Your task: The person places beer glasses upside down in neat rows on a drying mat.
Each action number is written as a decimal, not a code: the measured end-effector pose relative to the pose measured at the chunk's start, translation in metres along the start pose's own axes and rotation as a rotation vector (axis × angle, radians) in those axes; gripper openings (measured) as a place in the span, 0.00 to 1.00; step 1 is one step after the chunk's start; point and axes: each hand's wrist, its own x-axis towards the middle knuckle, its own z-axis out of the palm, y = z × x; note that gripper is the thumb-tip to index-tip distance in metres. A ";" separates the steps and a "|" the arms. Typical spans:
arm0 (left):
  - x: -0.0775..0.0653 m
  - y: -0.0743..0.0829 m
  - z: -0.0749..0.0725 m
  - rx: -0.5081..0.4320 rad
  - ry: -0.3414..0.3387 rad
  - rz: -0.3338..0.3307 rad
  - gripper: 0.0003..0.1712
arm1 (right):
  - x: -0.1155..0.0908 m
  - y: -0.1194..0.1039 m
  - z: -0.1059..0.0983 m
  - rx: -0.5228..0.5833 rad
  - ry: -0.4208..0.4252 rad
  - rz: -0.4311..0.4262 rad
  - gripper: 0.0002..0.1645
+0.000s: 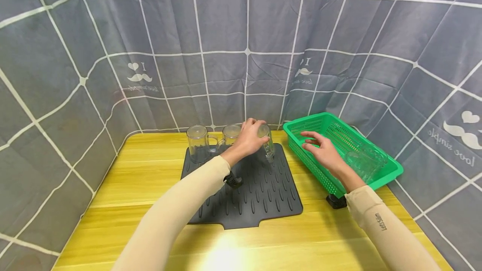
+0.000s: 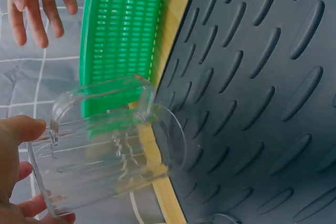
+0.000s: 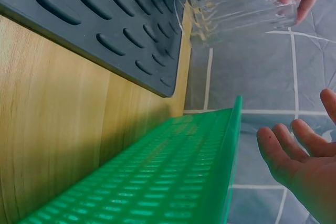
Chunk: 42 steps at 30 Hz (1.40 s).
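Ideally, the clear mug [image 2: 102, 153] needed an even, light pinch and no tilt over the dark mat [image 1: 263, 191].
Nearer, the right hand [image 1: 324, 153] hovered above the green basket [image 1: 393, 171], fingers loosely parted, holding nothing; beyond it the left hand [image 1: 247, 138] reached forward, thumb and fingers pinching the mug's upper end at the mat's far right corner.

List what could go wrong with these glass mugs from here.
The left hand grips the clear mug by one end only, so the smooth glass might slip. If that hand drifts sideways, it could knock the middle mug, which stands close by on the black mat.
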 end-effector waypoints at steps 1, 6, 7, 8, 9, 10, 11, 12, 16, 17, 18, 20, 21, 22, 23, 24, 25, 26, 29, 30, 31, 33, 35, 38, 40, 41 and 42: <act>0.001 0.000 0.001 0.009 -0.006 -0.001 0.33 | -0.001 -0.001 -0.001 -0.004 -0.003 0.003 0.28; 0.003 -0.001 0.003 0.036 -0.019 0.007 0.32 | -0.005 -0.004 -0.004 -0.041 -0.007 -0.002 0.28; 0.003 -0.002 0.004 0.039 -0.019 0.009 0.32 | -0.006 -0.004 -0.005 -0.048 -0.003 -0.007 0.28; 0.004 -0.002 0.004 0.040 -0.021 0.011 0.32 | -0.006 -0.005 -0.006 -0.057 0.003 -0.012 0.28; 0.004 -0.002 0.005 0.043 -0.022 0.013 0.31 | -0.007 -0.005 -0.007 -0.066 0.011 -0.019 0.27; 0.004 -0.003 0.006 0.041 -0.024 0.013 0.31 | -0.008 -0.006 -0.008 -0.074 0.016 -0.025 0.27; 0.005 -0.003 0.006 0.041 -0.025 0.013 0.31 | -0.008 -0.006 -0.008 -0.079 0.021 -0.029 0.27; 0.005 -0.004 0.007 0.039 -0.028 0.012 0.31 | -0.009 -0.006 -0.009 -0.083 0.024 -0.031 0.27; 0.005 -0.006 0.009 0.030 -0.027 0.003 0.32 | -0.010 -0.005 -0.013 -0.101 0.024 -0.029 0.28; 0.005 -0.007 0.010 0.030 -0.025 0.003 0.32 | -0.010 -0.005 -0.014 -0.105 0.022 -0.030 0.28; 0.006 -0.007 0.010 0.027 -0.024 0.002 0.32 | -0.010 -0.005 -0.015 -0.107 0.021 -0.029 0.28; 0.007 -0.008 0.011 0.031 -0.023 0.001 0.32 | -0.011 -0.006 -0.018 -0.112 0.024 -0.025 0.27; 0.007 -0.008 0.012 0.033 -0.023 0.002 0.32 | -0.011 -0.007 -0.021 -0.114 0.026 -0.026 0.27; 0.008 -0.008 0.012 0.036 -0.024 0.002 0.32 | -0.012 -0.007 -0.023 -0.119 0.028 -0.025 0.27; 0.008 -0.008 0.012 0.040 -0.027 0.002 0.32 | -0.012 -0.008 -0.025 -0.123 0.030 -0.027 0.28; 0.009 -0.007 0.012 0.042 -0.030 0.002 0.32 | -0.013 -0.008 -0.028 -0.128 0.031 -0.025 0.28; 0.009 -0.007 0.012 0.045 -0.032 0.003 0.32 | -0.013 -0.009 -0.031 -0.135 0.032 -0.025 0.29; 0.009 -0.007 0.012 0.045 -0.035 0.004 0.32 | -0.014 -0.010 -0.034 -0.142 0.032 -0.025 0.29; 0.009 -0.006 0.012 0.044 -0.045 0.005 0.32 | -0.016 -0.011 -0.042 -0.176 0.030 -0.026 0.31; 0.009 -0.006 0.012 0.045 -0.047 0.004 0.32 | -0.016 -0.011 -0.045 -0.188 0.027 -0.023 0.32; 0.009 -0.007 0.012 0.045 -0.049 0.004 0.33 | -0.017 -0.011 -0.047 -0.201 0.023 -0.018 0.33; 0.009 -0.007 0.012 0.045 -0.052 0.001 0.33 | -0.018 -0.010 -0.053 -0.230 0.017 -0.009 0.34; 0.010 -0.007 0.013 0.047 -0.053 0.001 0.34 | -0.019 -0.008 -0.057 -0.259 0.007 0.004 0.36; 0.010 -0.007 0.014 0.053 -0.051 0.002 0.34 | -0.020 -0.005 -0.064 -0.294 -0.003 0.014 0.35; 0.011 -0.008 0.014 0.061 -0.050 0.002 0.35 | -0.021 -0.003 -0.068 -0.313 -0.006 0.015 0.35; 0.011 -0.008 0.014 0.064 -0.047 0.003 0.35 | -0.021 -0.002 -0.070 -0.322 -0.006 0.013 0.35; 0.011 -0.008 0.014 0.067 -0.045 0.004 0.35 | -0.022 -0.002 -0.072 -0.325 -0.005 0.014 0.35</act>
